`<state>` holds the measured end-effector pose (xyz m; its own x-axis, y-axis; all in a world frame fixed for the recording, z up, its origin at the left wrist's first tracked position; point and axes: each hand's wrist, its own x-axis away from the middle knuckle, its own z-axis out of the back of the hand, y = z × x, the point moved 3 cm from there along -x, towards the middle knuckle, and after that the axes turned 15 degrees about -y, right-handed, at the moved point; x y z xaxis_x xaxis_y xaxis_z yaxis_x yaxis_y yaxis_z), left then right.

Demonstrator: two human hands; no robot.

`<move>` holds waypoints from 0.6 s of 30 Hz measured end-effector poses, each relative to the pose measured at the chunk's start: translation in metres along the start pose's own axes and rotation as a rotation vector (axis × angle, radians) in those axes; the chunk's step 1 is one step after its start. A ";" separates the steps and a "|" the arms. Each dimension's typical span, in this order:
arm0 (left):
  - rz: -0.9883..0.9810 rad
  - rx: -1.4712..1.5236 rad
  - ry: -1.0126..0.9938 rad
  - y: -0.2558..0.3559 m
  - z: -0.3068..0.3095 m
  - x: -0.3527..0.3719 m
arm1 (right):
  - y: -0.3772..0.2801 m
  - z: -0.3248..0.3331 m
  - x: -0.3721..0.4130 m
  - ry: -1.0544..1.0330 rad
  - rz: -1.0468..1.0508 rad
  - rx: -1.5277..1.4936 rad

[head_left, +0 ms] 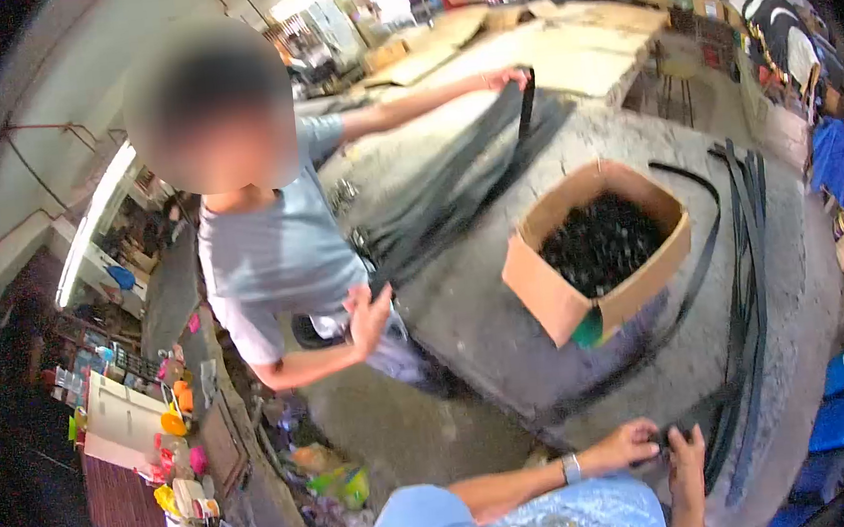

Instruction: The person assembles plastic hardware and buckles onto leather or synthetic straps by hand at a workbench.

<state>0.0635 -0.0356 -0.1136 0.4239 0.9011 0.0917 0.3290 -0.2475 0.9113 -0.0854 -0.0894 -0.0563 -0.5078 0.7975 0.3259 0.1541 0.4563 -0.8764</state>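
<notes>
At the bottom, my left hand (627, 445), with a watch at its wrist, is closed with its fingertips at a dark strip. Close beside it my right hand (687, 456) pinches the same strip, whose exact shape is hard to make out. Long black strips (747, 305) lie in a bundle on the grey table (468, 325), running past my right hand. An open cardboard box (558, 302) full of small black pieces (606, 242) stands on the table, beyond my hands.
A co-worker in a grey shirt (285, 250) stands at the left table edge, arms spread along more dark strips (465, 179). Flat cardboard (524, 49) lies at the far end. Blue bins (842, 412) stand at the right, and bottles and containers (184, 465) at the lower left.
</notes>
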 end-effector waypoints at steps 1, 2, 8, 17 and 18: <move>0.011 0.011 0.031 0.019 -0.005 0.005 | 0.008 0.003 0.001 0.005 -0.025 -0.038; 0.000 -0.026 0.040 0.023 -0.004 0.004 | 0.030 0.020 -0.008 0.020 -0.004 0.032; 0.119 -0.111 0.044 0.054 -0.005 0.003 | -0.017 -0.022 0.013 -0.102 -0.055 -0.009; 0.136 -0.370 0.031 0.042 -0.004 0.007 | 0.002 0.008 -0.003 0.044 -0.132 -0.165; 0.140 -0.339 0.041 0.036 -0.002 0.009 | 0.002 0.009 -0.003 0.045 -0.134 -0.152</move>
<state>0.0775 -0.0358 -0.0788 0.4091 0.8817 0.2350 -0.0312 -0.2439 0.9693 -0.0912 -0.0943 -0.0623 -0.4947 0.7408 0.4543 0.2152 0.6109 -0.7619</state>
